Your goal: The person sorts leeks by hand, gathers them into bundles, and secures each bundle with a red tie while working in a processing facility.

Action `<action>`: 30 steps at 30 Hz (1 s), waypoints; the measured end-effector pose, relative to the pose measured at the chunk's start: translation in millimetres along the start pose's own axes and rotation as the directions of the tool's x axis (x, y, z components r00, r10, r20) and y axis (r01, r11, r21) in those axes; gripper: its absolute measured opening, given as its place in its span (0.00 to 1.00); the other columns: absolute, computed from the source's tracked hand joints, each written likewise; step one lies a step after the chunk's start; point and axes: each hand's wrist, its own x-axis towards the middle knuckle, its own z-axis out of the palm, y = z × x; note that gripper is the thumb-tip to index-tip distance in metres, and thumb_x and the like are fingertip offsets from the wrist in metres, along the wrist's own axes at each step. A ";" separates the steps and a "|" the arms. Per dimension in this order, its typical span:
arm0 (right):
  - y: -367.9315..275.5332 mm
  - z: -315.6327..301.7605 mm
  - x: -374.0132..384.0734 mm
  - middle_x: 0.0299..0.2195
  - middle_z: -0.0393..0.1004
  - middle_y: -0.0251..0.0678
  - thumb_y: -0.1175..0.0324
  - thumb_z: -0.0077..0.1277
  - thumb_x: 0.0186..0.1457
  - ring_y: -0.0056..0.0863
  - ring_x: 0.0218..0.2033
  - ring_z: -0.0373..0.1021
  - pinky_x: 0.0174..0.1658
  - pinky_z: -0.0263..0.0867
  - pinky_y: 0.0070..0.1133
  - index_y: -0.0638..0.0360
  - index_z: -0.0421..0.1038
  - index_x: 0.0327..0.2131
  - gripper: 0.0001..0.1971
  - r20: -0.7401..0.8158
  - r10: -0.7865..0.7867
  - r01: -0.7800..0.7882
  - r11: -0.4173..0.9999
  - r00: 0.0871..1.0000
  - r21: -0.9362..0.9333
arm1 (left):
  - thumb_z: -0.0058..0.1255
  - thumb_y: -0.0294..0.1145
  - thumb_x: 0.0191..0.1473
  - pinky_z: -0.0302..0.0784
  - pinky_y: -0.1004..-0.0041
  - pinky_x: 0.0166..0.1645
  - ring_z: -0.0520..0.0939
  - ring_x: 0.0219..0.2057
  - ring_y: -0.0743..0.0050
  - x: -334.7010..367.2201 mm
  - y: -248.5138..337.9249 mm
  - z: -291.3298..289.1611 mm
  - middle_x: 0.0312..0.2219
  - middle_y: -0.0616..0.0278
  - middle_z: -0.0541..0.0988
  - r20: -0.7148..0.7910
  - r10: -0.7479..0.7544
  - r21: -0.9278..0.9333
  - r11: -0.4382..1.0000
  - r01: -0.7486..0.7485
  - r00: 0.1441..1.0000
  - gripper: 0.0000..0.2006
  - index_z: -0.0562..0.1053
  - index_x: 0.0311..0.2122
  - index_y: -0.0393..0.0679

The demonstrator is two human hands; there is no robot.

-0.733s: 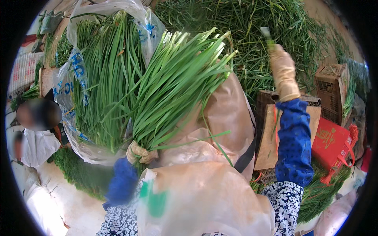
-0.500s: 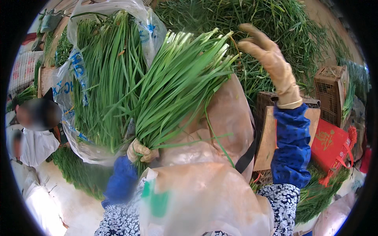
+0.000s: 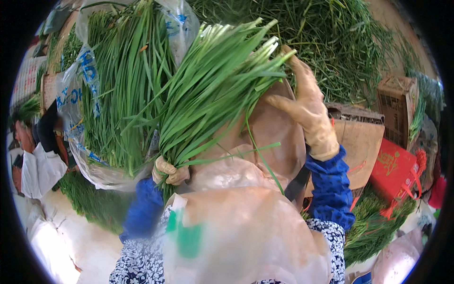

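A bunch of long flat green leaves with pale cut ends, like garlic chives (image 3: 213, 90), slants across my lap. My left hand (image 3: 171, 171), in a tan rubber glove, is closed round its narrow leafy end. Beside the pale ends at the upper right is my right hand (image 3: 309, 106), gloved alike, with thumb and fingers apart and nothing in its grasp. Its fingertips are close to the stems; whether they touch cannot be made out. Left of the bunch, a clear plastic bag (image 3: 75, 123) with blue print holds a large pile of the same greens (image 3: 127, 85).
Loose green trimmings (image 3: 331, 42) are heaped at the far side. On the right are a cardboard piece (image 3: 357, 142), a wooden crate (image 3: 397, 106) and a red gift bag (image 3: 395, 165). More greens (image 3: 90, 203) lie at the lower left. A person in white (image 3: 40, 170) is at far left.
My right hand has come down and inward, from above the stem ends to close beside them. The left hand keeps its hold on the bunch.
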 end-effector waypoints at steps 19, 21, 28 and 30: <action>-59.3 -25.4 66.3 0.54 0.71 0.39 0.67 0.62 0.44 0.40 0.61 0.59 0.64 0.53 0.33 0.53 0.71 0.54 0.29 0.199 -0.374 0.381 0.924 0.906 0.000 | 0.58 0.33 0.46 0.53 0.75 0.11 0.64 0.07 0.75 1.6 1.9 20.7 0.09 0.60 0.68 -0.141 0.043 0.094 0.995 -0.030 0.989 0.23 0.69 0.46 0.30; -65.4 1.9 67.9 0.49 0.74 0.39 0.70 0.62 0.43 0.43 0.58 0.61 0.62 0.55 0.35 0.54 0.76 0.45 0.21 0.217 -0.521 0.558 0.808 0.826 -0.186 | 0.59 0.34 0.46 0.53 0.76 0.11 0.63 0.07 0.75 -0.8 5.2 29.7 0.09 0.60 0.68 -0.168 0.043 0.120 0.993 -0.023 0.985 0.22 0.71 0.44 0.31; -48.2 -2.9 84.1 0.39 0.78 0.34 0.78 0.55 0.52 0.23 0.40 0.73 0.44 0.69 0.18 0.62 0.77 0.41 0.11 0.430 -0.144 -0.092 0.871 0.891 0.482 | 0.61 0.25 0.42 0.58 0.77 0.12 0.68 0.09 0.74 2.8 5.7 24.7 0.16 0.55 0.73 -0.038 -0.003 0.023 1.000 0.004 0.999 0.28 0.67 0.50 0.29; -43.1 -5.3 89.2 0.34 0.78 0.31 0.75 0.52 0.57 0.17 0.33 0.72 0.38 0.68 0.15 0.63 0.77 0.43 0.11 0.335 -0.072 -0.182 0.724 0.939 0.666 | 0.62 0.25 0.42 0.58 0.77 0.12 0.68 0.09 0.73 3.1 1.7 22.0 0.16 0.55 0.73 -0.060 0.064 0.119 0.991 -0.056 0.996 0.25 0.69 0.48 0.30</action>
